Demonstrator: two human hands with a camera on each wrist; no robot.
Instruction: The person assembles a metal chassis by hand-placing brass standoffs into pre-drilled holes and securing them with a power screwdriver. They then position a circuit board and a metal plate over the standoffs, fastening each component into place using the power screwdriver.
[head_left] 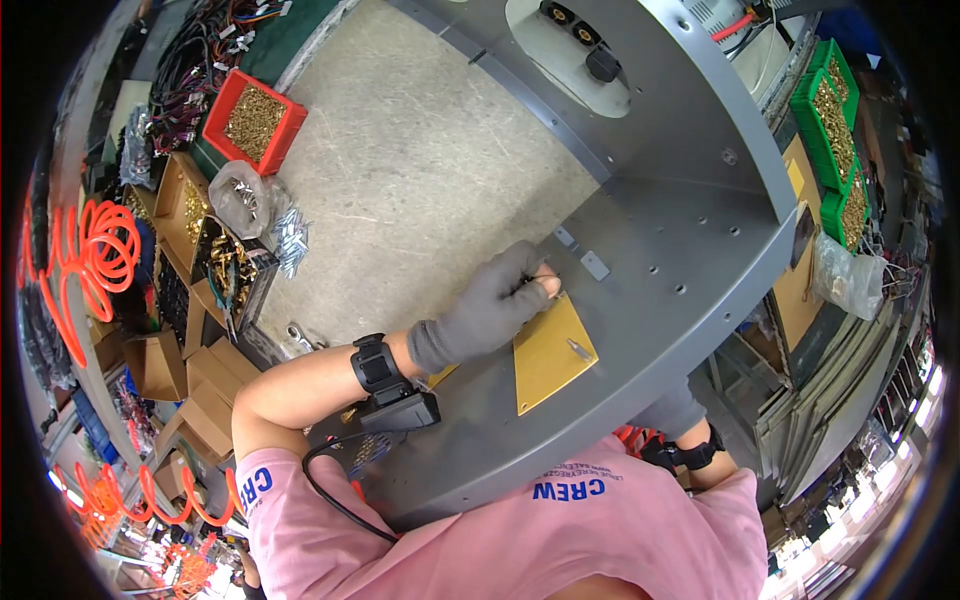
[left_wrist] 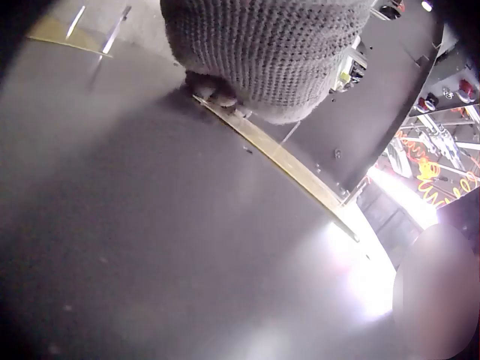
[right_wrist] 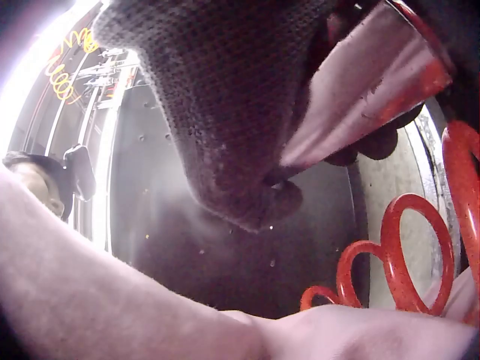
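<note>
My left hand [head_left: 490, 305], in a grey glove with bare fingertips, is at the far corner of a yellow plate [head_left: 548, 370]. Its thumb and finger pinch a small fastener there, mostly hidden by the fingers. The plate lies on a grey metal panel [head_left: 640, 300], and a silver pin [head_left: 579, 349] stands near its right edge. Beyond the near edge of the panel, my right hand [head_left: 668, 412] is partly hidden. In the right wrist view, its gloved fingers wrap round a shiny tool [right_wrist: 367, 86] with red edges.
A red coiled hose [right_wrist: 412, 255] hangs beside the right forearm. A red bin [head_left: 290, 128] of small brass parts and cardboard boxes [head_left: 215, 385] stand to the left. Green bins [head_left: 832, 187] of brass parts are on the right. The panel's side wall [head_left: 735, 110] rises at the back right.
</note>
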